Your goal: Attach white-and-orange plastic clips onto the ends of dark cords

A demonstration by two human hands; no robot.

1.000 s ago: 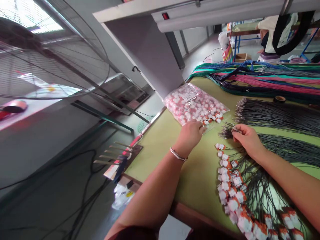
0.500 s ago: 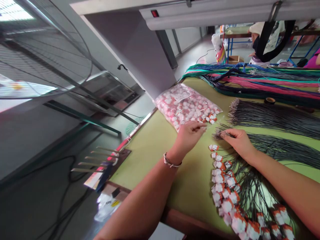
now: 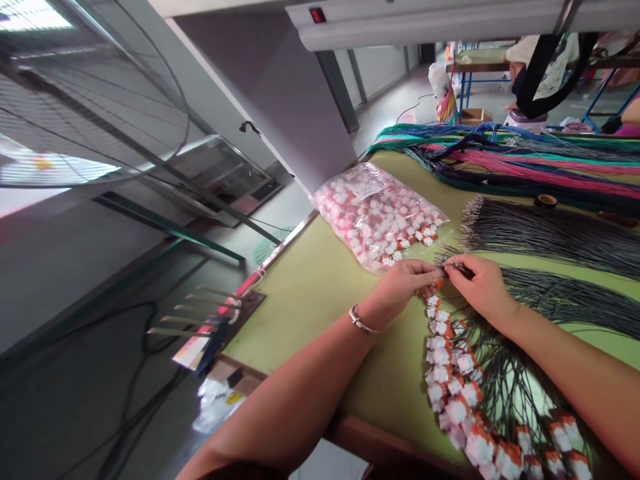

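Note:
My left hand (image 3: 407, 285) is closed in a pinch, its fingertips meeting those of my right hand. A small orange and white plastic connector (image 3: 439, 283) shows at its fingers, mostly covered by them. My right hand (image 3: 479, 285) pinches a thin black wire near its end, at the tips of a bundle of black wires (image 3: 560, 293). Just below both hands, white and orange connectors (image 3: 441, 355) on black wires lie in a curved row. Beyond my left hand rests a clear plastic bag (image 3: 370, 207) full of such connectors, several of them at its near edge.
A second black wire bundle (image 3: 530, 230) lies farther back with a roll of tape (image 3: 545, 201) beside it. Coloured wires (image 3: 500, 157) span the table's (image 3: 305, 293) far side. Metal prongs (image 3: 193, 310) stick out at the left edge. A fan cage (image 3: 100, 100) stands left.
My left hand has moved right, from beside the bag to my right hand, and an orange connector now shows at its fingertips. My right hand stays at the wire ends. The view has shifted slightly.

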